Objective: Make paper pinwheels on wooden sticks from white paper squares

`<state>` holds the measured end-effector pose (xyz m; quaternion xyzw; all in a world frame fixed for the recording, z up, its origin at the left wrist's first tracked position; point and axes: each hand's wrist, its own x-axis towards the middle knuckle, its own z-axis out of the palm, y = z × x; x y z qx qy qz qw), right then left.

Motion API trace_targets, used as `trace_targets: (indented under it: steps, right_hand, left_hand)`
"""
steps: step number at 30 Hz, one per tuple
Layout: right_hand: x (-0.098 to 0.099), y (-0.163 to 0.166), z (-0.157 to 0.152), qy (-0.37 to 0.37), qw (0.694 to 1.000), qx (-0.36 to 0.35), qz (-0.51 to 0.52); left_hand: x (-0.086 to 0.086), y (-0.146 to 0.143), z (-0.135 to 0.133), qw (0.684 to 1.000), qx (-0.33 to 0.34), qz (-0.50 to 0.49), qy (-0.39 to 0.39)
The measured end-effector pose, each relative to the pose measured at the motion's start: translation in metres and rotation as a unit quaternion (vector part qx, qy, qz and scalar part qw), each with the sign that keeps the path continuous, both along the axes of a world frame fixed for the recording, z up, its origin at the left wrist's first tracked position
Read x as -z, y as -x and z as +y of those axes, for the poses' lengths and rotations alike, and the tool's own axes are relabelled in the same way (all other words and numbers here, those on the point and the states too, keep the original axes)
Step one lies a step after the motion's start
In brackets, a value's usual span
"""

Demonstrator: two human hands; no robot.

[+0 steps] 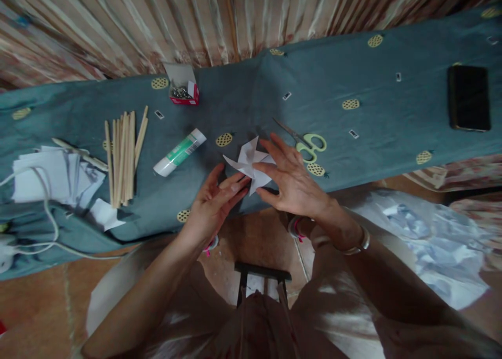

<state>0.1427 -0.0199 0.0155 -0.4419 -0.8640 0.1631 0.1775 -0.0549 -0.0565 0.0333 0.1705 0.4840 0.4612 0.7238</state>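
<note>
A white paper pinwheel (246, 166), its blades folded in toward the middle, is between my hands just above the cloth near the table's front edge. My left hand (212, 201) grips its lower left side with thumb and fingertips. From the right, my right hand (295, 184) holds it too, one finger pressing close to its centre and the thumb near the lower blade. The right fingers cover part of the right blade. Scissors with light green handles (309, 146) lie just beyond my right hand. A glue stick (180, 152) lies left of the pinwheel.
Several wooden sticks (124, 158) lie left of the glue, beside stacked white paper pieces (43, 176) and a white cable (49, 212). Behind is a small red box (184, 95) of metal pins. A black phone (469, 97) lies far right; a plastic bag (427, 239) sits below.
</note>
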Motion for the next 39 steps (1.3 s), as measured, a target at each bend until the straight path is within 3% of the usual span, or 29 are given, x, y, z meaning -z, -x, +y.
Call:
trace_targets:
  steps: [14,30,39]
  right_hand:
    - [0.000,0.001,0.000,0.000,1.000,0.009,0.003]
    - [-0.001,0.002,0.003,0.021,0.999,0.005,0.039]
    - [-0.008,0.008,-0.004,-0.051,0.998,0.005,0.046]
  left_hand:
    - [-0.004,-0.007,0.015,1.000,0.026,-0.005,0.001]
    - [0.004,-0.014,0.024,0.998,-0.023,-0.057,0.017]
    - [0.003,-0.022,0.029,0.998,-0.009,-0.050,-0.043]
